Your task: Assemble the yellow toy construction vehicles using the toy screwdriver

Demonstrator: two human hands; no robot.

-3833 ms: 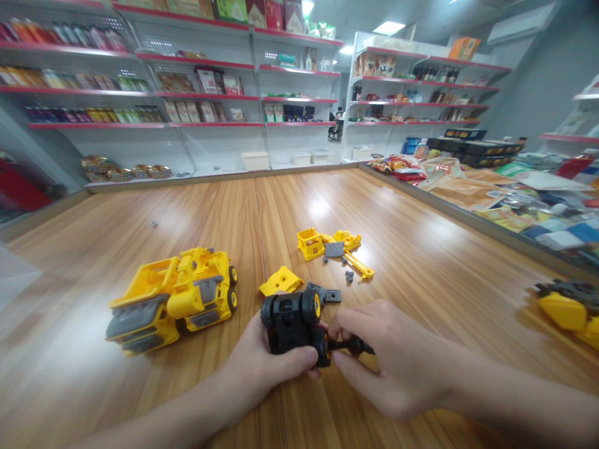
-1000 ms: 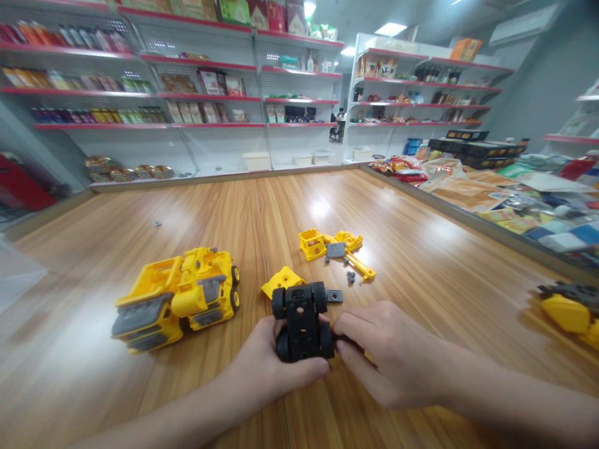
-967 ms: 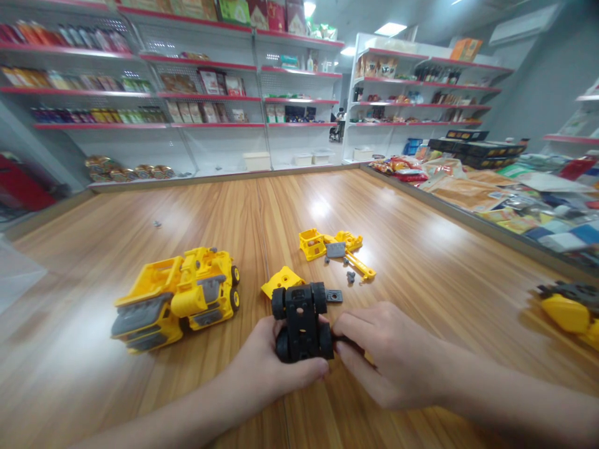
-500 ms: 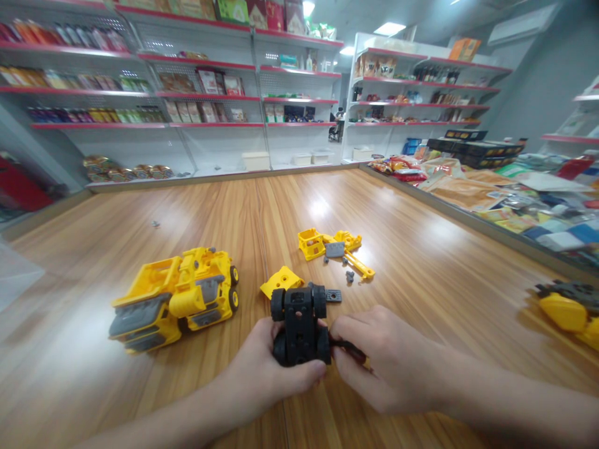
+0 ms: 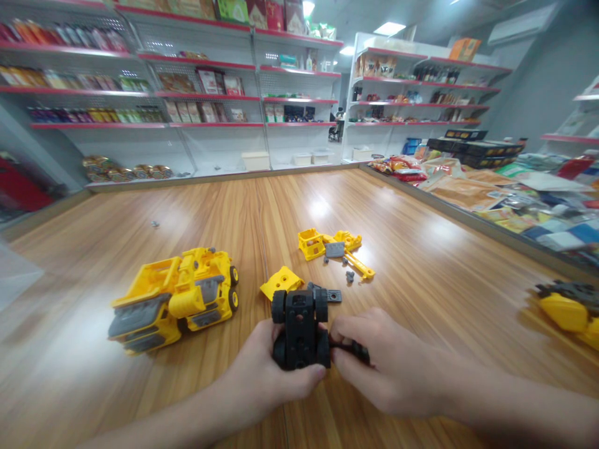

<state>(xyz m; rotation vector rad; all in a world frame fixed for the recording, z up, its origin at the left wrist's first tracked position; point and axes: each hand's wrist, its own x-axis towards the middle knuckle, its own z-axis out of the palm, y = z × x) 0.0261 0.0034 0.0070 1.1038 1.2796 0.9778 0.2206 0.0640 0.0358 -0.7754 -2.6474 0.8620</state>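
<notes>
My left hand (image 5: 266,374) is wrapped round a black toy chassis (image 5: 299,324) with black wheels, held just above the wooden table (image 5: 421,262). My right hand (image 5: 388,368) pinches a thin black tool (image 5: 352,349) whose tip meets the right side of the chassis. A flat yellow part (image 5: 281,282) and a small grey bracket (image 5: 333,295) lie just behind the chassis. To the left stands a complete yellow toy truck (image 5: 173,299). Farther back lies a cluster of yellow and grey loose parts (image 5: 337,249).
Another yellow and black toy (image 5: 568,308) sits at the right edge of the table. A small grey piece (image 5: 153,223) lies far left. Beyond the table are packaged goods (image 5: 505,187) on a counter and red-edged store shelves (image 5: 187,93).
3.8 s ago the chassis lay turned sideways in my left hand; now it is turned lengthwise away from me. My right hand stays at its right side with the tool, shifting only slightly.
</notes>
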